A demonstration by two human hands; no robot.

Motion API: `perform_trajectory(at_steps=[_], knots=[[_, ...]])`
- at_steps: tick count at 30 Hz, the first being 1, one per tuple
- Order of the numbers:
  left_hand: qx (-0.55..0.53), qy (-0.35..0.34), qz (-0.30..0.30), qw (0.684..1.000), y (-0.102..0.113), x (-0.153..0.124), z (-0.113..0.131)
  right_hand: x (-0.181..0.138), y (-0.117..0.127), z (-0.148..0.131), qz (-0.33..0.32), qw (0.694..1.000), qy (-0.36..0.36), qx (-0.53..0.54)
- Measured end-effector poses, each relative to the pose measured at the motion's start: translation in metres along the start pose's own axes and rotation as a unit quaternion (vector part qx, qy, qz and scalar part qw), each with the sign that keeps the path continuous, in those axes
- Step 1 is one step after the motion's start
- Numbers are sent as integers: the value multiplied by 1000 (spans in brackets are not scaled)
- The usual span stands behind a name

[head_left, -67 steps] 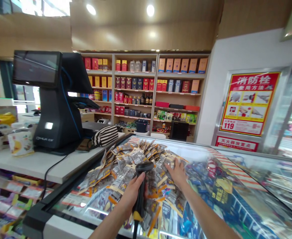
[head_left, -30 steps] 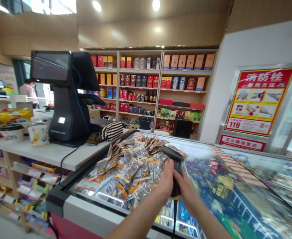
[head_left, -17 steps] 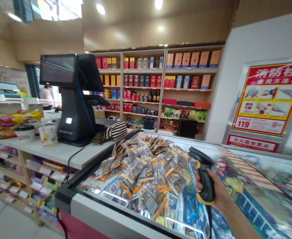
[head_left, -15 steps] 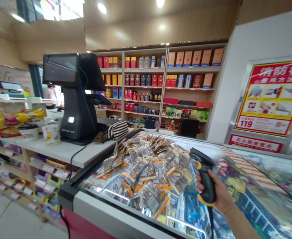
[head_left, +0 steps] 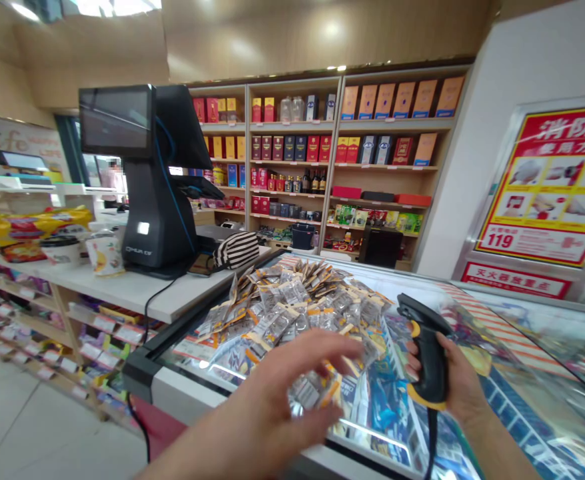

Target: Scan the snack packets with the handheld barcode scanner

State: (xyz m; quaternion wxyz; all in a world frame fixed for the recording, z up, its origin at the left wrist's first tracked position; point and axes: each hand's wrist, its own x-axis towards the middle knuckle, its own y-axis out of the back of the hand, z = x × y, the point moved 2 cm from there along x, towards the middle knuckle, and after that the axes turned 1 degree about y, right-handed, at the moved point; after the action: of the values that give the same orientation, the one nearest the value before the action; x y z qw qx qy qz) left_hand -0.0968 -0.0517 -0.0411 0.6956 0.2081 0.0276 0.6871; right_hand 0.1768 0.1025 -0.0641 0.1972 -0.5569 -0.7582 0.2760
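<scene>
A black and yellow barcode scanner is gripped by its handle in my right hand, its head pointing up and to the left and its cord hanging down. My left hand is raised over the near edge of the glass-topped freezer, fingers spread and curved, holding nothing; it is slightly blurred. Beyond and partly behind it lies a heap of small clear packets with orange and tan edges, spread on the freezer's glass lid. Whether the left fingertips touch any packet I cannot tell.
The glass-topped freezer holds blue bags beneath its lid. To the left, a white counter carries a black register, a striped pouch, cups and snack packs. Shelves of boxes stand behind. A person is far off.
My left hand has come into view from below, reaching over the freezer edge in front of the packets. The scanner in my right hand appears slightly farther right as the view shifts.
</scene>
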Motion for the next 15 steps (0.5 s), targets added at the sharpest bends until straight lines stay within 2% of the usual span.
perform_trajectory(at_steps=[3, 7, 12, 15], knots=[[208, -44, -66, 975, 0, 52, -8, 0, -2, 0, 15, 1000, -6, -26], [377, -92, -131, 912, -5, 84, -33, 0, -1, 2, 5, 999, -11, -38], [472, -77, -140, 867, -11, 99, -33, 1, 0, 3, -10, 998, -5, -61], [462, -72, -142, 873, -15, 105, -26, 1, 0, 4, -7, 998, -1, -65]])
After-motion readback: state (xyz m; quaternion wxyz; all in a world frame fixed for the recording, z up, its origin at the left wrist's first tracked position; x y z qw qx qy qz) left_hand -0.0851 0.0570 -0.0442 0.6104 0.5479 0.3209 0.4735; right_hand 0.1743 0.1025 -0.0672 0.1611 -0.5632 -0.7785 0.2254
